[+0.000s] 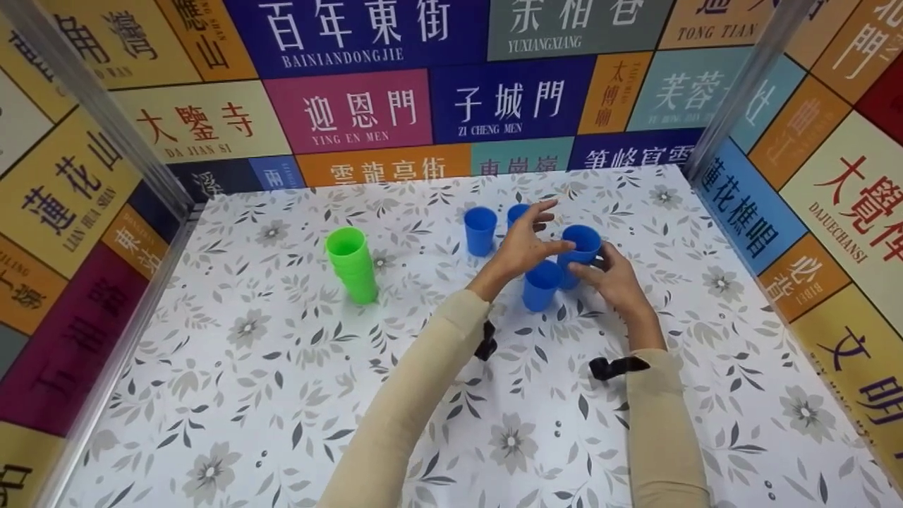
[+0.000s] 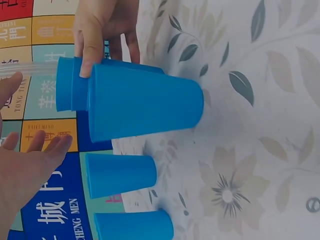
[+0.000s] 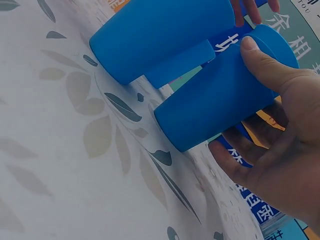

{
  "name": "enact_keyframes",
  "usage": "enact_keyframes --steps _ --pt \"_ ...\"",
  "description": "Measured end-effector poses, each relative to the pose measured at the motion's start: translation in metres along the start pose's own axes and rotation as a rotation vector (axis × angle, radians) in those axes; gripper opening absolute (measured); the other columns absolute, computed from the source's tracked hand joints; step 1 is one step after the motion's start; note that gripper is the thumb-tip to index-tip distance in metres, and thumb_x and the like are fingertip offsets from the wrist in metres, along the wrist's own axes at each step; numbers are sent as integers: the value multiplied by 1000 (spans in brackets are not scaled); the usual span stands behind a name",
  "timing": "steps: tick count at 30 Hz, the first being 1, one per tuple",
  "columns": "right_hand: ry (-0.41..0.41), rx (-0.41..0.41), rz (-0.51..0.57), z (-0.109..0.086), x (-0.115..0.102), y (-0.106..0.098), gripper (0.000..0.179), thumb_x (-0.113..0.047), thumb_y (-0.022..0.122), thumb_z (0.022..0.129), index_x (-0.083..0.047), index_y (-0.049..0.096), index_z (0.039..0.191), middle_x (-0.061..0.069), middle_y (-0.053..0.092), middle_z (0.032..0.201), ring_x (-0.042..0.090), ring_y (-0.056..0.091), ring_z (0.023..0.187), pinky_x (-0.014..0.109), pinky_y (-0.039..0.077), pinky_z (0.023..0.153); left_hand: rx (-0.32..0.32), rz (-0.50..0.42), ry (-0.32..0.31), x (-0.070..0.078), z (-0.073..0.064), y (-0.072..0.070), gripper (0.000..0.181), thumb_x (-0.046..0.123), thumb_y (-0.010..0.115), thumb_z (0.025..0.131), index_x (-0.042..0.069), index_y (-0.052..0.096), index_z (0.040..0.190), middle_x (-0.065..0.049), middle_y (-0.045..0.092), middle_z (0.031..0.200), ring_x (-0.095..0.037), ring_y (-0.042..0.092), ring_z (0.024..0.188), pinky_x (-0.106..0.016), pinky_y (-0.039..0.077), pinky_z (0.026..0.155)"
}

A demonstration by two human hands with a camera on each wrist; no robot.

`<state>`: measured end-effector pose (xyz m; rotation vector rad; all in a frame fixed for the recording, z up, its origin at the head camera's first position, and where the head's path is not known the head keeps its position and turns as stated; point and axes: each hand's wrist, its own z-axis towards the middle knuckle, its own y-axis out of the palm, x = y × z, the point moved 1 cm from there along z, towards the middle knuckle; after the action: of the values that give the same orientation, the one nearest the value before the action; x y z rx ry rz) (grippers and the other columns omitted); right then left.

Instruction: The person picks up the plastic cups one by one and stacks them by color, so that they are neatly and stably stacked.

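My right hand (image 1: 621, 279) grips a pair of nested blue cups (image 1: 582, 245), thumb on one side and fingers round the other. In the right wrist view the upper cup's rim stands a little above the lower one, and the nested cups (image 3: 210, 100) rest on or just over the cloth. Apart from the cups in the left wrist view, my left hand (image 2: 25, 165) has its fingers extended and holds nothing. Nearer me stands a single blue cup (image 1: 542, 288). Two more blue cups stand behind: one at the left (image 1: 480, 233), another (image 1: 517, 213) partly hidden by the left hand.
A stack of nested green cups (image 1: 356, 271) stands, leaning slightly, on the left of the table. Floral cloth (image 1: 282, 395) covers the tabletop. Printed panels (image 1: 346, 109) enclose the back and both sides. Each wrist wears a black strap (image 1: 617, 367).
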<state>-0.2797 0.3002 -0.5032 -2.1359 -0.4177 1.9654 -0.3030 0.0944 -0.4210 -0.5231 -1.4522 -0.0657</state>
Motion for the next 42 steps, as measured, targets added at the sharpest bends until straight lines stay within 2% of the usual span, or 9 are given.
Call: enact_keyframes --steps 5,11,16,20,25,30,36,42 --pt "-14 17 -14 -2 -2 1 91 -48 73 89 -14 25 159 14 33 162 36 34 149 56 33 119 0 17 2 -10 -7 -9 77 27 80 86 22 41 152 -11 51 150 -29 47 141 -41 45 114" --pt "-10 20 -5 -2 -1 1 96 -48 74 88 -14 21 160 15 29 164 37 32 150 56 32 120 -58 46 29 -27 -20 -16 83 32 81 85 22 38 154 -9 49 153 -28 45 143 -44 41 117" --pt "8 22 -5 -2 0 0 98 -49 74 87 -16 19 161 14 28 165 36 31 151 55 31 121 -101 40 60 -47 -27 -13 88 27 85 82 17 36 154 -11 48 154 -31 44 144 -47 37 120" --pt "21 17 -7 -1 1 0 99 -49 74 87 -16 18 162 14 27 165 37 30 151 55 29 122 -98 28 44 -60 -33 -7 88 24 86 80 15 38 153 -14 47 154 -33 45 142 -48 37 119" --pt "9 23 -13 -1 0 0 98 -49 74 87 -15 20 161 15 29 164 36 32 150 54 30 122 -52 33 -7 -68 -38 1 87 20 86 80 14 38 153 -15 50 151 -32 49 139 -47 42 115" --pt "3 25 -4 -1 0 1 96 -47 74 88 -15 21 161 14 30 164 36 33 150 53 31 122 14 -7 -48 -72 -40 10 83 20 86 80 14 42 151 -12 53 146 -28 52 135 -44 45 114" --pt "-6 17 13 -1 1 1 96 -45 75 88 -15 20 161 15 29 164 36 32 150 53 30 122 57 -57 -38 -76 -39 15 73 21 86 80 11 51 144 -11 58 142 -26 55 132 -39 45 113" --pt "-30 16 -8 0 1 1 95 -45 74 88 -13 21 160 16 30 163 37 33 150 54 33 120 83 -61 -27 -67 -36 8 70 26 85 81 10 52 141 -11 58 140 -25 55 130 -40 46 113"
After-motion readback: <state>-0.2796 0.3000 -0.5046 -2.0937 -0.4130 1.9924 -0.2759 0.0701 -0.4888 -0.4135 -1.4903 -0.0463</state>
